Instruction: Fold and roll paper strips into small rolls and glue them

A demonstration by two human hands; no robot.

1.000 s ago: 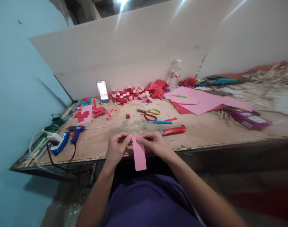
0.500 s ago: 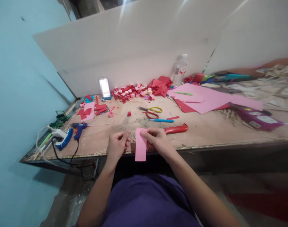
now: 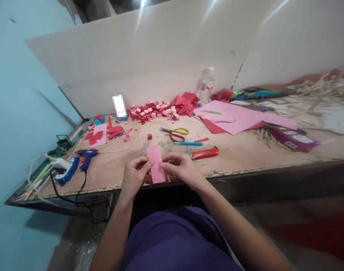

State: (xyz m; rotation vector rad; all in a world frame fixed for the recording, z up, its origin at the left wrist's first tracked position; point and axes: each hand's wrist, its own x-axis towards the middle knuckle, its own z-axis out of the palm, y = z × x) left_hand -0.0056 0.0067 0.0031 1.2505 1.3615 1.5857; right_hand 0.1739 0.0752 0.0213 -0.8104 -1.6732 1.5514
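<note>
A pink paper strip stands upright over the near edge of the wooden table. My left hand pinches its left edge with closed fingers. My right hand pinches its right edge the same way. Just beyond my right hand lies a red-handled cutter. Farther back lie yellow-and-red scissors and a blue pen.
A blue glue gun with its cable lies at the left. A heap of small red and pink cubes, red paper scraps, a plastic bottle and pink sheets lie along the white back board. A purple box sits right.
The pink strip has risen from hanging below the table edge to standing above it. My left hand let go briefly, then took hold of it again.
</note>
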